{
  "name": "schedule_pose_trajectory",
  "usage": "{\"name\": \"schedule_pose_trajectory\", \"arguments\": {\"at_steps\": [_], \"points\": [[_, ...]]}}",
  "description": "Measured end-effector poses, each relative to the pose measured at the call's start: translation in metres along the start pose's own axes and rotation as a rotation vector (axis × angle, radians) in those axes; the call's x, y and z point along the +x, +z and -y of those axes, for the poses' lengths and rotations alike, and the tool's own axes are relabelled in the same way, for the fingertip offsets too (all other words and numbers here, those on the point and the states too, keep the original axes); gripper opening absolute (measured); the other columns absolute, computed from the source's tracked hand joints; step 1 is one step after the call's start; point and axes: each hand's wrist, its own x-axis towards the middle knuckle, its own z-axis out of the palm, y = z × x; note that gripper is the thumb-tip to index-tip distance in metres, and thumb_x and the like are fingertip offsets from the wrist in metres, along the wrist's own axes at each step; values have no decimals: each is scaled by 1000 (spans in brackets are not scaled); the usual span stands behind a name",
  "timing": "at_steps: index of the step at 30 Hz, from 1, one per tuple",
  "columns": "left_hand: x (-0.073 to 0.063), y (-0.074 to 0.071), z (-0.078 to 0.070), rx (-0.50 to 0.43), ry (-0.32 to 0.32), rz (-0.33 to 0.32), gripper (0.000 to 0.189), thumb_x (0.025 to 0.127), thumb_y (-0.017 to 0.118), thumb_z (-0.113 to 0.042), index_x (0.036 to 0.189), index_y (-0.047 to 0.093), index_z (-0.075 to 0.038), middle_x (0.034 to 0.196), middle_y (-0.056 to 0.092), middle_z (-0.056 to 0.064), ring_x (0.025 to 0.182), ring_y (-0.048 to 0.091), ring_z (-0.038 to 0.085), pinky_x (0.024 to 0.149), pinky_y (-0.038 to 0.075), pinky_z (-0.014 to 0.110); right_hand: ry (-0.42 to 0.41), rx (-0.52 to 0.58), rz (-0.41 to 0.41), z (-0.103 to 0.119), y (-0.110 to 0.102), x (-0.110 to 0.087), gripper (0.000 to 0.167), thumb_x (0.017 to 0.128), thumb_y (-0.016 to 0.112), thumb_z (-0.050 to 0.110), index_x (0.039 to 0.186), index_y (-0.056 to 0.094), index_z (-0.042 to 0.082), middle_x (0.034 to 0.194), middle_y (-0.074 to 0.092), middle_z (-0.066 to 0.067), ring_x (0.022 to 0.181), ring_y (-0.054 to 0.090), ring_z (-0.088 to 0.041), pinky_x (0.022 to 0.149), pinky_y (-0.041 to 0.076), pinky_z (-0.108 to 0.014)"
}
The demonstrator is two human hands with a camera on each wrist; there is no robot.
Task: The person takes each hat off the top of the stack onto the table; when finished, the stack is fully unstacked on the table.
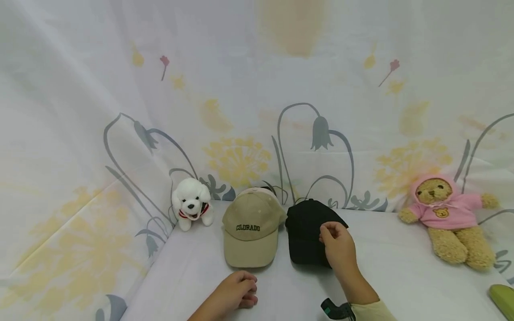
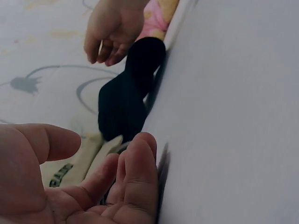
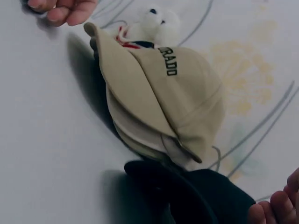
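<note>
A beige cap (image 1: pixel 250 229) lettered COLORADO tops a stack; further brims (image 3: pixel 140 133) show under it in the right wrist view. To its right sits a black cap (image 1: pixel 307 232), brim towards me. My right hand (image 1: pixel 339 245) is over the black cap's right side, fingers loosely bent and holding nothing; the left wrist view has this hand (image 2: pixel 117 23) just above the cap's crown. Below the beige cap's brim, my left hand (image 1: pixel 237 290) hovers low near the white surface with its fingers loosely curled. Nothing lies between the left hand's thumb and fingers (image 2: pixel 140 182).
A white plush dog (image 1: pixel 191 200) with a red-trimmed collar sits left of the caps. At the right, a teddy bear (image 1: pixel 449 218) in a pink hoodie leans by the flower-printed backdrop (image 1: pixel 241 89). A green object (image 1: pixel 502 299) shows at the lower right edge.
</note>
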Motion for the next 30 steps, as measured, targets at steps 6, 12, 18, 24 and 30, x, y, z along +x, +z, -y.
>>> {"name": "schedule_pose_trajectory", "arguments": {"at_steps": [6, 12, 18, 24, 30], "points": [[-9, -24, 1, -46, -24, -61, 32, 106, 51, -16, 129, 56, 5, 111, 60, 15, 91, 66, 21, 78, 63, 34, -7, 18, 65, 7, 18, 1, 20, 107, 59, 20, 119, 65, 5, 105, 65, -10, 92, 67, -15, 79, 55, -15], [-12, -40, 0, -59, -4, -185, 35, 107, 51, -22, 128, 53, 6, 110, 60, 15, 88, 65, 20, 76, 63, 35, -19, 52, 101, 10, 31, 1, 22, 106, 61, 17, 121, 65, 2, 105, 66, -11, 94, 69, -17, 81, 57, -16], [-9, -49, 0, -108, 3, -310, 45, 105, 50, -15, 141, 40, 11, 125, 54, 29, 94, 69, 24, 79, 64, 37, 5, 53, 138, 12, 44, 6, 24, 106, 62, 17, 125, 65, 3, 109, 68, -11, 96, 70, -16, 83, 58, -19], [-2, -56, -4, -130, 17, -351, 49, 107, 47, -12, 146, 36, 14, 143, 43, 40, 101, 71, 25, 85, 64, 38, 31, 36, 153, 16, 53, 13, 24, 106, 60, 15, 126, 65, 2, 113, 68, -13, 99, 71, -17, 87, 60, -26], [3, -61, -7, -143, 17, -350, 50, 107, 48, -11, 148, 34, 17, 145, 40, 42, 98, 72, 24, 87, 63, 38, 35, -11, 196, 18, 64, 24, 28, 107, 58, 16, 132, 64, 3, 115, 69, -13, 103, 71, -22, 92, 60, -36]]}}
